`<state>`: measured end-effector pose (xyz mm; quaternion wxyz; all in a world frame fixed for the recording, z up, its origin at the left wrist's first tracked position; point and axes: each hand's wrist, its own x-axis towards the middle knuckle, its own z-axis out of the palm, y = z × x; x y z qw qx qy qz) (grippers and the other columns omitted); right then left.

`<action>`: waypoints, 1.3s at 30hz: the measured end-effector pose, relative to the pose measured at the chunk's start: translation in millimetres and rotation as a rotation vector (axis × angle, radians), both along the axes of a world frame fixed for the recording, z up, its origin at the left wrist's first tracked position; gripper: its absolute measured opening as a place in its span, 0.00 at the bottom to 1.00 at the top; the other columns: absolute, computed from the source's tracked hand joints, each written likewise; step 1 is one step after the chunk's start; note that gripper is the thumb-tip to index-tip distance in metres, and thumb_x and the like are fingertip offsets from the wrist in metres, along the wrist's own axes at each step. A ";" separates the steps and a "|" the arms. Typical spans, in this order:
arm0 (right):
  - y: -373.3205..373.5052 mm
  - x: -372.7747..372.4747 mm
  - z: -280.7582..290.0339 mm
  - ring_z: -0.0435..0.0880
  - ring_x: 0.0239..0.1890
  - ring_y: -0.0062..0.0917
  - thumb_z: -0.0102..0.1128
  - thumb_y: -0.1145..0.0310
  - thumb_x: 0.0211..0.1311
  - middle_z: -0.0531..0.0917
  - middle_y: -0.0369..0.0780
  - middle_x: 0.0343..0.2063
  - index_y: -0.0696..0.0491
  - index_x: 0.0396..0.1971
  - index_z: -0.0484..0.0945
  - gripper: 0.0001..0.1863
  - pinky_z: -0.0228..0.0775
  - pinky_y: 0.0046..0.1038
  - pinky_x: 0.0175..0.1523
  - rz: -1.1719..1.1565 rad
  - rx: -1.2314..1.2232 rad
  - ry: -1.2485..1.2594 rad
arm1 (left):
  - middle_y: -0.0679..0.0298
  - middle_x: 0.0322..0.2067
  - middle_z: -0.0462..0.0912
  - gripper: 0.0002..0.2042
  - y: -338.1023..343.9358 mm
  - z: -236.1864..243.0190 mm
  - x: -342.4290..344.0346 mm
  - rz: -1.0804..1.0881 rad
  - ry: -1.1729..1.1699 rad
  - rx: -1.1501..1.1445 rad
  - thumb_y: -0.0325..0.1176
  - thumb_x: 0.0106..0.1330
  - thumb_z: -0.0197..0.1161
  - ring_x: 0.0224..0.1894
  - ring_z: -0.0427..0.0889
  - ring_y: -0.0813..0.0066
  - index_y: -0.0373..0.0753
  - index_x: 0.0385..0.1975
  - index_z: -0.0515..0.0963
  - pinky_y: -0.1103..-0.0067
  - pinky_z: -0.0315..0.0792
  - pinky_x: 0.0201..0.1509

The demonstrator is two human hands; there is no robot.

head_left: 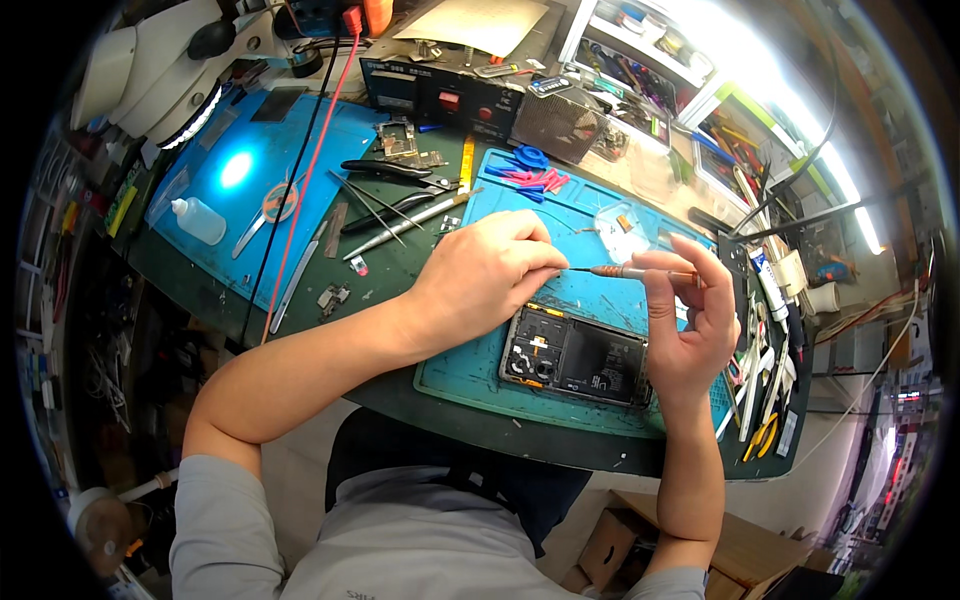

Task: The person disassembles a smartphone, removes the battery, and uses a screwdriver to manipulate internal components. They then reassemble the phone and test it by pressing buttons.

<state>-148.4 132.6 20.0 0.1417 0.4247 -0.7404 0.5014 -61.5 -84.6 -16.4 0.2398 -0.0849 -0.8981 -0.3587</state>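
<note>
My right hand [692, 315] grips a small screwdriver [640, 273] with a copper-coloured handle, held nearly level, its thin dark tip pointing left. At that tip my left hand [500, 262] has thumb and forefinger pinched together; whatever lies between them is too small to make out. Just below both hands an opened phone [575, 356] lies on the blue-green work mat [470, 375], showing its black battery and inner parts. Behind the screwdriver is a small clear plastic bag or tray [622, 232] with something orange-brown in it.
Pliers [385, 170], tweezers [375, 205] and a metal pen-like tool [412, 224] lie left of the mat. Pink and blue pieces [535, 180] sit at its back. A white squeeze bottle [198, 221] rests on another blue mat. Many hand tools [765, 390] crowd the right edge.
</note>
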 end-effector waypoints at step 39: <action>-0.6 13.7 7.5 0.91 0.33 0.30 0.69 0.83 0.63 0.90 0.46 0.35 0.63 0.58 0.77 0.23 0.82 0.27 0.36 0.267 0.049 0.251 | 0.66 0.34 0.82 0.08 4.1 19.1 18.3 -0.101 0.060 -0.252 0.35 0.61 0.74 0.35 0.81 0.63 0.42 0.31 0.83 0.68 0.75 0.40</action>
